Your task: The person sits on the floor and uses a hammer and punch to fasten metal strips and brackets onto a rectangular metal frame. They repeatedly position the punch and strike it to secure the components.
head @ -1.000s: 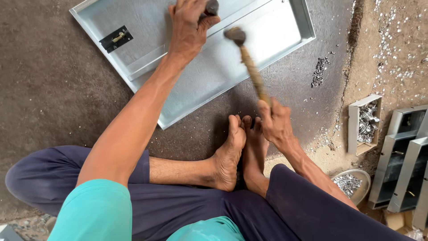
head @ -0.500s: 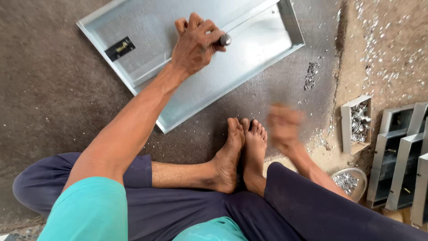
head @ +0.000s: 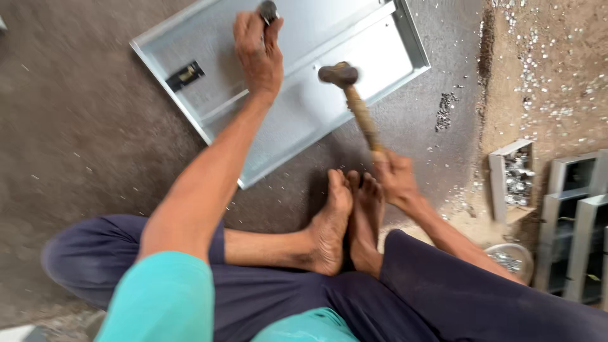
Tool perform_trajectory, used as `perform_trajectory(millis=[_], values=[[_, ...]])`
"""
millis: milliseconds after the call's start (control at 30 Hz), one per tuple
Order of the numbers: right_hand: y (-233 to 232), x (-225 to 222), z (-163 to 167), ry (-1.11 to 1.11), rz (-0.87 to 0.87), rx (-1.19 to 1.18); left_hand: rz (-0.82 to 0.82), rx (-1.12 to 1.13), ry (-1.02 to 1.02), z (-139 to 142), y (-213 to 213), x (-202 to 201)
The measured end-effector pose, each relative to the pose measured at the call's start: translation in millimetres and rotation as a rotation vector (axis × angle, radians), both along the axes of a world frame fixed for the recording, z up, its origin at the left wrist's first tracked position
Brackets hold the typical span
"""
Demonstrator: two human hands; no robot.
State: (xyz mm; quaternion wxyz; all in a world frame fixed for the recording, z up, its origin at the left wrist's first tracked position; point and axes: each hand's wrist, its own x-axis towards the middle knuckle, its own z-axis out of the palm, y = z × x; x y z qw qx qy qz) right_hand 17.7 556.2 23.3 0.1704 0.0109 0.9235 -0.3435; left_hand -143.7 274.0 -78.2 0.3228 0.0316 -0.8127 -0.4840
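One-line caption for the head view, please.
Seated cross-legged on the floor, a person's left hand grips a dark punch on a grey sheet-metal tray, right hand holding a hammer.

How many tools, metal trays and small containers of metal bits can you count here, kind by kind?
Tools: 2, a hammer in the right hand and a dark punch in the left hand
Sheet-metal trays: 1
Containers of metal bits: 2, a box and a bowl
Total: 5
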Motion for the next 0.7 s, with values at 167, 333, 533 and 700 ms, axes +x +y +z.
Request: perform_trajectory(millis=[167, 333, 533, 700], values=[[52.2, -43.5, 45.9, 0.659, 0.114, -0.624, 0.032, -0.029, -0.028, 16.2, -0.3, 0.5], [24.6, -18.5, 3.1, 0.277, 0.034, -0.276, 0.09, 0.033, -0.016, 3.5, -3.5, -6.1], [33.2, -2.8, 7.6, -0.053, -0.174, -0.146, 0.105, -0.013, -0.001, -2.0, -7.1, -10.9], [39.3, -72.7, 106.9, 0.569, 0.013, -0.731, 0.122, -0.047, -0.022, 1.1, -1.7, -9.2]])
